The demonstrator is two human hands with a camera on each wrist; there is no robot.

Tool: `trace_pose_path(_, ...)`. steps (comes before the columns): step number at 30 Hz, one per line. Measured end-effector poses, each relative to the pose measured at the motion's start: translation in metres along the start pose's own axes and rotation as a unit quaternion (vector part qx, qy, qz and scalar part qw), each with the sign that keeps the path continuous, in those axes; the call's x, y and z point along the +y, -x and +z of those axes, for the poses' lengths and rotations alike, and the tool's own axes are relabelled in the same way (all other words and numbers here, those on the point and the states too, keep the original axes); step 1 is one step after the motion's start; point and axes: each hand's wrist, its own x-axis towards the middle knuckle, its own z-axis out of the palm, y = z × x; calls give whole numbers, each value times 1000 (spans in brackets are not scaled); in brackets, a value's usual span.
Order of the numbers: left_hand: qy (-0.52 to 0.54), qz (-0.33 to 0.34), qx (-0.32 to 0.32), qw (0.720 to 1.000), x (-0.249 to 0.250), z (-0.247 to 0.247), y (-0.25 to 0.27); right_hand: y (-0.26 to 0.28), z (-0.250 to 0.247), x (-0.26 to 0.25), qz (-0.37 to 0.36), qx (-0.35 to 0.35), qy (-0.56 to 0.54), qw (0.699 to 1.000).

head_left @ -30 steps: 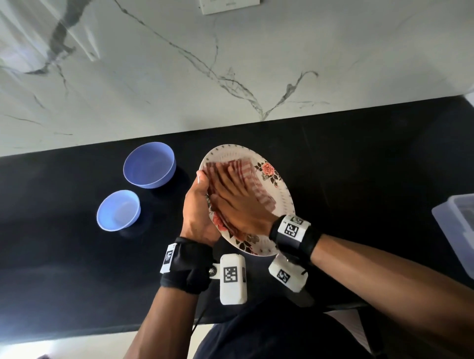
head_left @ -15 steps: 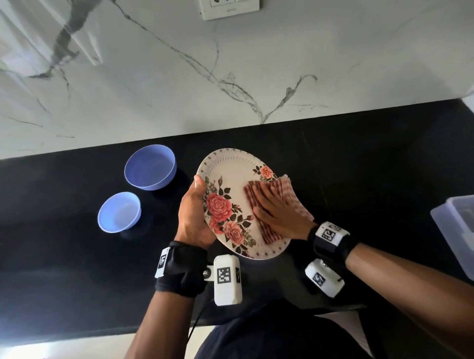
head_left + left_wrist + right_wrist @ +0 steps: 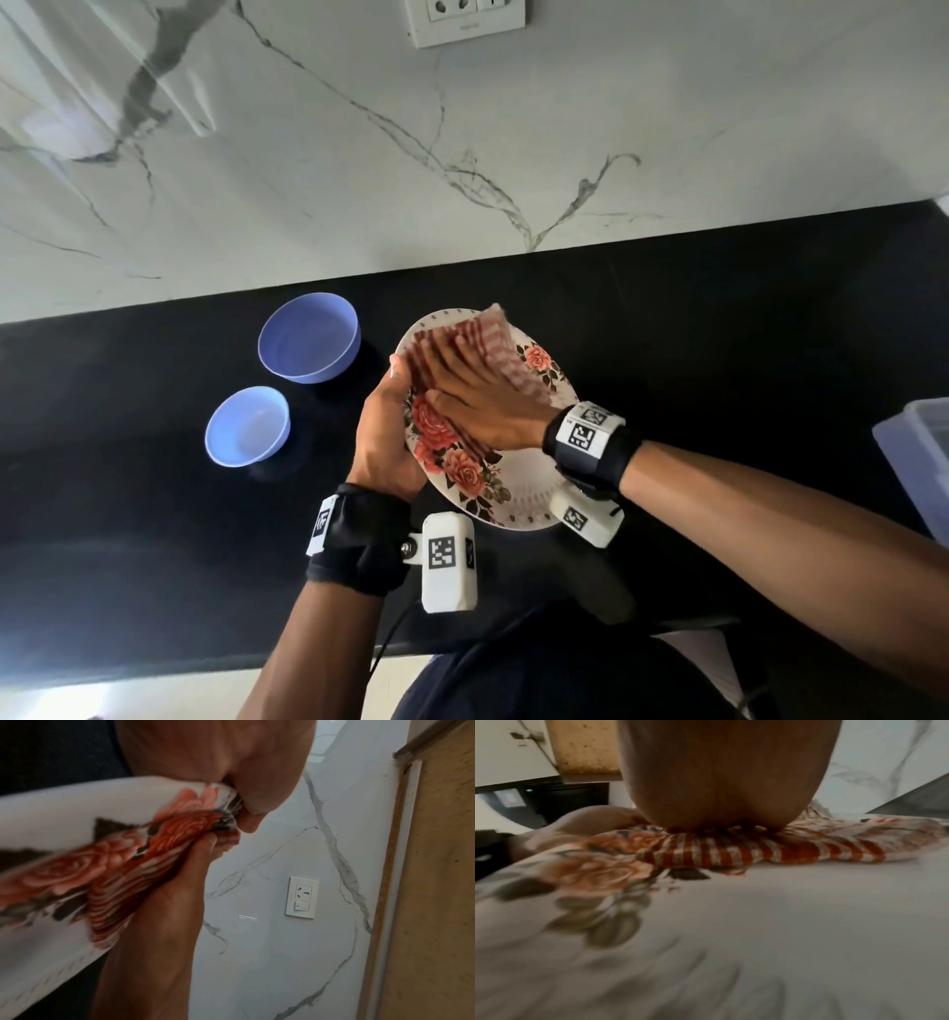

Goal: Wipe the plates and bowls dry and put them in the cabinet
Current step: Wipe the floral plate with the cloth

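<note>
A white plate with red roses point(image 3: 529, 493) is tilted above the black counter. My left hand point(image 3: 385, 437) grips its left rim, thumb on the face. My right hand point(image 3: 477, 395) lies flat, pressing a red-and-white checked cloth point(image 3: 493, 344) against the plate's upper left area; the cloth is blurred. The left wrist view shows the plate point(image 3: 51, 817), the cloth point(image 3: 115, 902) and my left thumb on the rim. In the right wrist view my palm presses the cloth point(image 3: 731, 852) onto the plate point(image 3: 757, 923). Two blue bowls, a larger point(image 3: 308, 336) and a smaller point(image 3: 247, 425), stand on the counter to the left.
The black counter point(image 3: 719, 334) runs along a white marble wall with a socket plate point(image 3: 464, 20). A translucent plastic box point(image 3: 919, 452) sits at the right edge. A wooden cabinet side point(image 3: 437, 882) shows in the left wrist view.
My right hand slid the cloth from the plate's lower right back up to its upper left. The left hand kept its grip on the rim.
</note>
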Motion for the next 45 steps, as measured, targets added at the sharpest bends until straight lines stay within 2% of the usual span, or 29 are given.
trace_pose_path(4, 30, -15, 1, 999, -1, -1, 2, 20, 17, -7, -51, 0, -34, 998)
trace_pose_path(9, 77, -29, 1, 997, -3, 0, 4, 61, 23, -7, -172, 22, 61, 983)
trace_pose_path(12, 86, -44, 2, 995, -2, -1, 2, 87, 27, 2, -138, -68, 5, 988)
trace_pose_path(14, 83, -53, 3, 995, -1, -6, -1, 103, 31, 16, -119, -129, 8, 984)
trace_pose_path(17, 69, -54, 1, 996, -1, -15, -6, 123, 38, 40, -113, -141, 35, 983)
trace_pose_path(19, 56, -46, -4, 997, -2, -17, -8, 130, 46, 62, -111, -95, 83, 986)
trace_pose_path(22, 39, -24, -15, 999, -2, -15, -7, 124, 52, 96, -87, -40, 181, 979)
trace_pose_path(26, 7, -13, -19, 1000, -2, -16, -11, 90, 42, 106, -82, 29, 204, 975)
trace_pose_path(29, -3, -22, -30, 999, 1, -19, -16, 59, 24, 97, -58, 19, 234, 970)
trace_pose_path(31, 4, -32, -42, 999, 4, -18, -18, 37, 10, 95, -51, -5, 225, 973)
trace_pose_path(34, 10, -51, -52, 997, 7, -15, -21, 8, -7, 81, -48, -2, 211, 976)
trace_pose_path(36, 18, -56, -58, 997, 9, -13, -22, -4, -8, 63, -60, 45, 198, 977)
trace_pose_path(38, 21, -44, -52, 997, 10, -12, -21, -8, -6, 37, -32, 83, 142, 986)
trace_pose_path(40, 16, -29, -52, 998, 11, -11, -18, -6, 4, 16, -50, 109, 89, 989)
trace_pose_path(43, 26, -38, -45, 998, 11, -6, -9, 8, 22, 4, -55, 62, 52, 995)
trace_pose_path(45, 39, -48, -37, 997, 9, -7, -6, 20, 28, 3, -70, 38, 71, 994)
